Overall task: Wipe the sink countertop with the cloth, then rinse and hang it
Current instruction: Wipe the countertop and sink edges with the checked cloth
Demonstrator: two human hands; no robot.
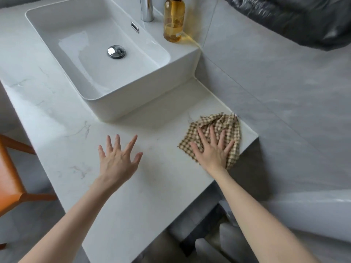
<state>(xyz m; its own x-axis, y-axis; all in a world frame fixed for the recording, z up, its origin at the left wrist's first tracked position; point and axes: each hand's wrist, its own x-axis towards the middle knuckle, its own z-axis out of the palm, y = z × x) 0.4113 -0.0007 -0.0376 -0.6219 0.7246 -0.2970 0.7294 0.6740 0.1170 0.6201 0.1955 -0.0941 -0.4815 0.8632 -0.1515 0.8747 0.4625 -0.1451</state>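
Observation:
A brown-and-cream checked cloth point(222, 124) lies crumpled on the white marble countertop point(155, 179), near its right end by the wall. My right hand point(212, 149) presses flat on the cloth with fingers spread and straight. My left hand point(118, 158) is over the bare countertop in front of the sink, fingers spread, holding nothing; I cannot tell whether it touches the surface. The white rectangular sink point(163, 86) stands on the countertop behind both hands, with a chrome drain plug point(116, 51) in its basin.
A chrome tap point(147, 10) rises at the back of the sink, with an amber soap bottle point(173, 21) beside it. A grey tiled wall point(275, 76) borders the countertop on the right. An orange chair point(9, 175) stands at the left, and black plastic sheeting point(303, 19) fills the upper right.

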